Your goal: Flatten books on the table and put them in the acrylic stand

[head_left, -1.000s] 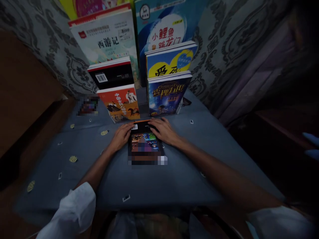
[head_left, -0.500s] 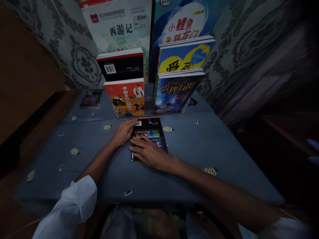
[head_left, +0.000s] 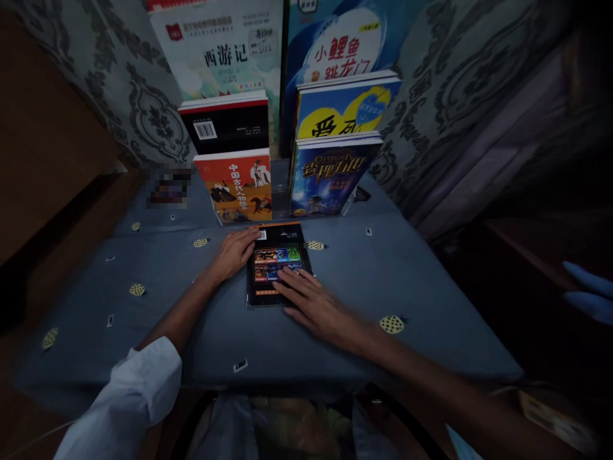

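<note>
A dark book [head_left: 265, 292] with small coloured pictures and an orange top edge lies flat on the cloth-covered table [head_left: 191, 332]. My left hand [head_left: 234, 254] rests at its upper left corner, with the fingertips over the barcode patch. Across the lower right part of the cover lies my right hand [head_left: 313, 300], its fingers stretched out and spread. Neither hand is closed round the book. Just behind it stand an orange book [head_left: 239, 188] on the left and a dark blue book [head_left: 328, 179] on the right.
Behind those stand a black book [head_left: 232, 131], a blue and yellow book [head_left: 347, 105], a pale book [head_left: 220, 51] and a tall blue book [head_left: 345, 45]. A blurred item [head_left: 167, 186] lies at the back left. Patterned curtain [head_left: 158, 115] hangs behind the table.
My right hand has slid right and slightly down over the cover, uncovering more of the small pictures. My left hand stays at the upper left corner. The whole view has shifted slightly.
</note>
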A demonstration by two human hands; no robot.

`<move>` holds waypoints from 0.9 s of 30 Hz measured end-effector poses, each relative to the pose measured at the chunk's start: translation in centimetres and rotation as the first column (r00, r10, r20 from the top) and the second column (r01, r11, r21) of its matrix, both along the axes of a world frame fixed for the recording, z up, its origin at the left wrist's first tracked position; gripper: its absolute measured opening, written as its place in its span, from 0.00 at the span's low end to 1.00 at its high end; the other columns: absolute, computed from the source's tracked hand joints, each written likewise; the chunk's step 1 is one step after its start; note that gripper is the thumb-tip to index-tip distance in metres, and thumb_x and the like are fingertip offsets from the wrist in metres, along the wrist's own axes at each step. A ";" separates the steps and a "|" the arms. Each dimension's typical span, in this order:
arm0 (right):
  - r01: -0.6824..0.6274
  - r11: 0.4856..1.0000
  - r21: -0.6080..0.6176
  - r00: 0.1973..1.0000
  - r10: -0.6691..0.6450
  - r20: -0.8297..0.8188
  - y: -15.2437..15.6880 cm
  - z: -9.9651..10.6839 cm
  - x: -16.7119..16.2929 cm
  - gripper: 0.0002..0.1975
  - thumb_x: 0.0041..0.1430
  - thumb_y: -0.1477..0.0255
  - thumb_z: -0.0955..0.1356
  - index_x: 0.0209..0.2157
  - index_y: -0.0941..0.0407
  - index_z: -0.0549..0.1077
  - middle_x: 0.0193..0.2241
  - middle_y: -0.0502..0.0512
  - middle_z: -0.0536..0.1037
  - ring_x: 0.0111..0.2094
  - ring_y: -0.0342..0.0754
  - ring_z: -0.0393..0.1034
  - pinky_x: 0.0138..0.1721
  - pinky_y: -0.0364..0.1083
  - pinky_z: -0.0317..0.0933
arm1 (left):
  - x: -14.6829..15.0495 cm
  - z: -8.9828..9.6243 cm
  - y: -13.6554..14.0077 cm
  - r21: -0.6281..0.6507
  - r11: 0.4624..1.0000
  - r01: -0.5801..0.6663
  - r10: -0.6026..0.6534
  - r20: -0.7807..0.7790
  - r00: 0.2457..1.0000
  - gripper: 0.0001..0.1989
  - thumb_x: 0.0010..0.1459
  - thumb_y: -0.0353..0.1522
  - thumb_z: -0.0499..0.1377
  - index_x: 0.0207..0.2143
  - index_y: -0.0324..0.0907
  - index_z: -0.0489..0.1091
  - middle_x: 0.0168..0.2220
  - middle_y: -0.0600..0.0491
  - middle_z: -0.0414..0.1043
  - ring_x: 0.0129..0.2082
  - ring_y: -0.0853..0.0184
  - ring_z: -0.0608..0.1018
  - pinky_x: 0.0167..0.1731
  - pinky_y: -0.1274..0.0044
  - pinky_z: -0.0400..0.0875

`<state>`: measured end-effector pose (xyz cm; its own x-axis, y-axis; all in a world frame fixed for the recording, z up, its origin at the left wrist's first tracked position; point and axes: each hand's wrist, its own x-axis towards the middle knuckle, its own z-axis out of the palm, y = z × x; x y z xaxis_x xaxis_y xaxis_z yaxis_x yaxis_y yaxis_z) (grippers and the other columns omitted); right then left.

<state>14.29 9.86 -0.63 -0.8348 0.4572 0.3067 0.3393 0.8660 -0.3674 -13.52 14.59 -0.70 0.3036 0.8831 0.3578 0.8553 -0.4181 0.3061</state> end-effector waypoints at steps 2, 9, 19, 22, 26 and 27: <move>0.014 1.000 -0.005 1.000 -0.014 0.006 0.4 -0.1 0.8 0.29 0.68 0.69 0.65 0.67 0.54 0.57 0.67 0.62 0.61 0.69 0.55 0.50 0.67 0.63 0.52 | 0.0 0.0 0.0 0.003 1.000 0.000 0.000 0.000 1.000 0.18 0.66 0.29 0.50 0.56 0.43 0.70 0.59 0.47 0.72 0.60 0.61 0.73 0.60 0.62 0.66; 0.075 0.997 -0.015 0.997 -0.075 0.004 2.0 -0.6 2.5 0.37 0.66 0.60 0.66 0.70 0.52 0.49 0.69 0.62 0.56 0.69 0.56 0.49 0.67 0.65 0.50 | 0.3 0.1 -0.2 -0.017 1.000 0.006 -0.006 -0.005 1.000 0.19 0.67 0.28 0.48 0.57 0.42 0.69 0.61 0.45 0.69 0.62 0.61 0.70 0.61 0.61 0.64; 0.056 0.998 0.031 0.998 -0.056 0.029 0.7 -0.4 3.2 0.40 0.65 0.55 0.66 0.71 0.55 0.47 0.68 0.66 0.57 0.70 0.57 0.48 0.67 0.65 0.50 | 0.7 0.5 -1.5 -0.033 0.999 0.020 -0.023 -0.075 0.997 0.21 0.67 0.28 0.48 0.58 0.44 0.68 0.62 0.46 0.68 0.63 0.61 0.70 0.61 0.59 0.64; 0.050 0.998 0.036 0.999 -0.051 0.017 0.0 -0.4 3.6 0.42 0.64 0.55 0.67 0.71 0.55 0.46 0.68 0.66 0.56 0.70 0.57 0.49 0.67 0.65 0.49 | 1.0 0.6 -2.2 -0.028 0.999 0.033 -0.036 -0.082 0.996 0.21 0.66 0.28 0.48 0.58 0.44 0.69 0.61 0.46 0.69 0.61 0.61 0.71 0.60 0.60 0.65; 0.017 1.000 0.021 0.999 -0.018 0.035 -1.1 0.0 4.4 0.45 0.61 0.53 0.69 0.71 0.55 0.46 0.68 0.66 0.57 0.70 0.58 0.48 0.67 0.66 0.49 | 1.4 0.8 -3.3 -0.007 0.999 0.044 -0.044 -0.084 0.995 0.21 0.65 0.28 0.49 0.58 0.45 0.69 0.60 0.47 0.70 0.60 0.60 0.72 0.59 0.59 0.66; 0.007 1.000 0.014 0.999 -0.007 0.044 -1.4 0.2 4.6 0.46 0.60 0.53 0.69 0.71 0.55 0.46 0.68 0.67 0.57 0.70 0.58 0.48 0.67 0.65 0.49 | 1.5 0.9 -3.7 -0.007 0.999 0.052 -0.053 -0.081 0.995 0.21 0.65 0.28 0.50 0.58 0.46 0.69 0.60 0.47 0.70 0.60 0.60 0.72 0.59 0.59 0.66</move>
